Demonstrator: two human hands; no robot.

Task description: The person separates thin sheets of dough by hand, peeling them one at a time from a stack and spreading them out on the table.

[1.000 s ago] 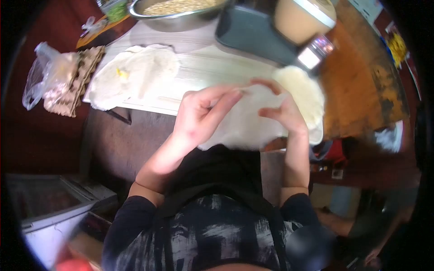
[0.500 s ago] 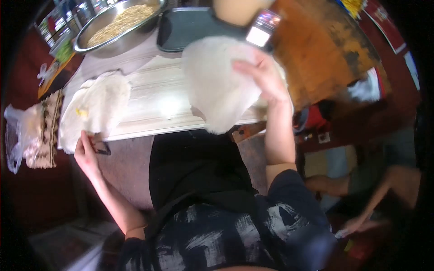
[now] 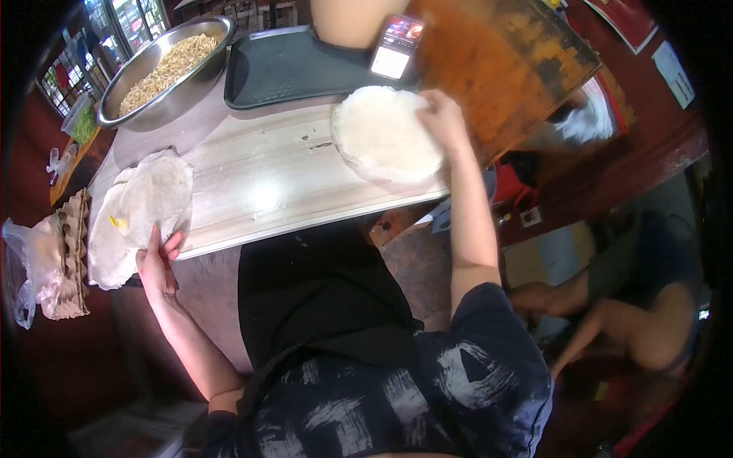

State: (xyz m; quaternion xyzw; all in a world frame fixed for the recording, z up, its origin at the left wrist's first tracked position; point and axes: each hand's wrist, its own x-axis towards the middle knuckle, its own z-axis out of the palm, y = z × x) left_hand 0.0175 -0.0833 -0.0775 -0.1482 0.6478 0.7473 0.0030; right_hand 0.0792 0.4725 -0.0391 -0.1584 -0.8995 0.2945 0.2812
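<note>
At the right end of the table lies a pale, round, thin dough sheet (image 3: 388,136), apparently on top of others. My right hand (image 3: 444,122) has its fingers closed at that sheet's right edge; the fingertips are partly hidden. On the left end are overlapping, uneven dough sheets (image 3: 156,187) with a small yellow piece (image 3: 118,222) on them. My left hand (image 3: 159,263) is at their lower edge, fingers stretched out and apart, touching the sheet.
A steel bowl (image 3: 223,38) of shredded filling and a dark tray (image 3: 267,72) stand at the back. A lit phone (image 3: 397,47) leans against a tan container (image 3: 347,21). Egg cartons (image 3: 74,256) and a plastic bag (image 3: 34,263) are left. Another person's arm (image 3: 603,324) shows at right.
The sheet that hung from my right hand now lies flat at the table's right end. My left hand's fingers have spread at the left sheets. The camera view has shifted.
</note>
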